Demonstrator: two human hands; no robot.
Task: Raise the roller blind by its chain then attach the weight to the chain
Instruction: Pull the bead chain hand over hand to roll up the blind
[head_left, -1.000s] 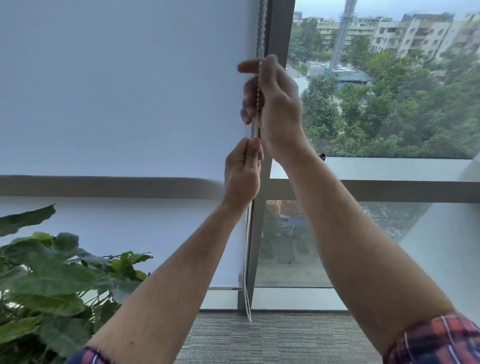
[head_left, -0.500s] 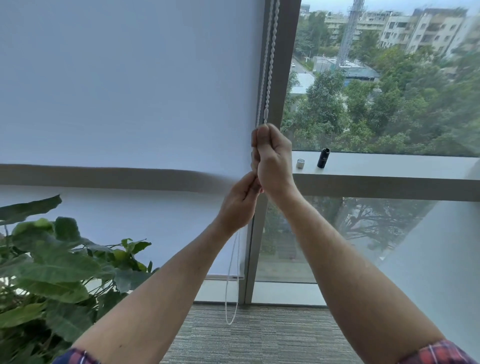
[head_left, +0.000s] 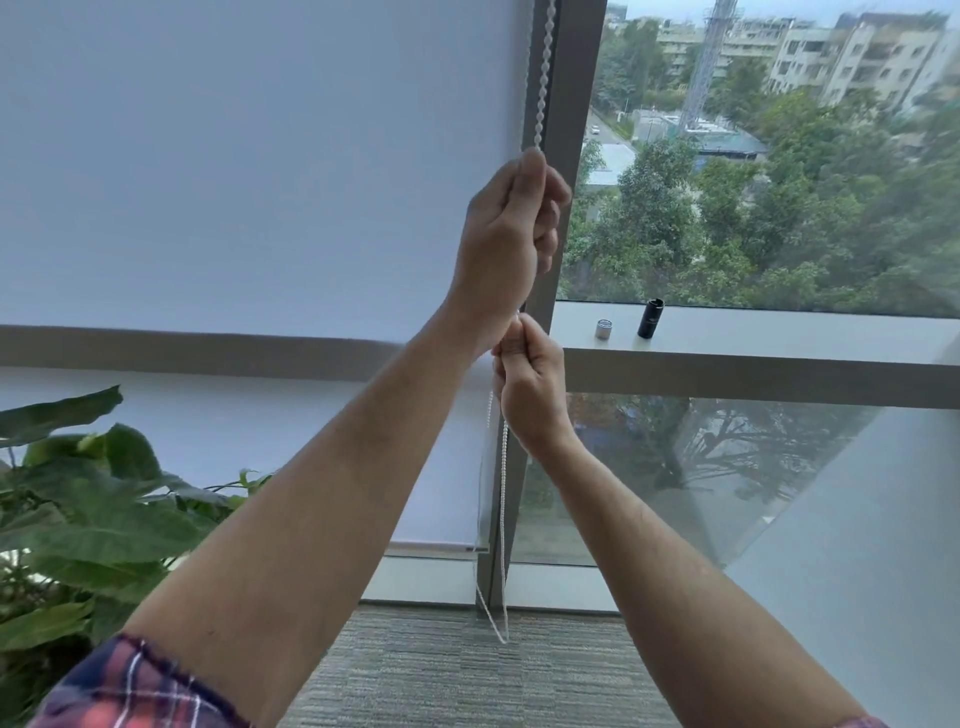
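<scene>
The white roller blind (head_left: 260, 166) covers the left window; its bottom bar (head_left: 436, 546) hangs a little above the floor. Its white bead chain (head_left: 543, 78) runs down beside the grey window post (head_left: 574, 93). My left hand (head_left: 506, 239) is the higher one and is closed around the chain. Just beneath it, my right hand (head_left: 530, 384) pinches the same chain. The chain's loop (head_left: 503, 545) dangles below to the carpet. A black cylindrical weight (head_left: 649, 319) and a small silver cap (head_left: 603, 329) stand on the window ledge (head_left: 779, 332), right of my hands.
A large-leafed green plant (head_left: 88, 519) fills the lower left. Grey carpet (head_left: 467, 675) lies below the window. Through the right pane I see trees and buildings outside.
My right hand has pulled down from high on the chain to below the left. My left hand has gone up and gripped the chain higher. The blind's bottom bar sits slightly higher.
</scene>
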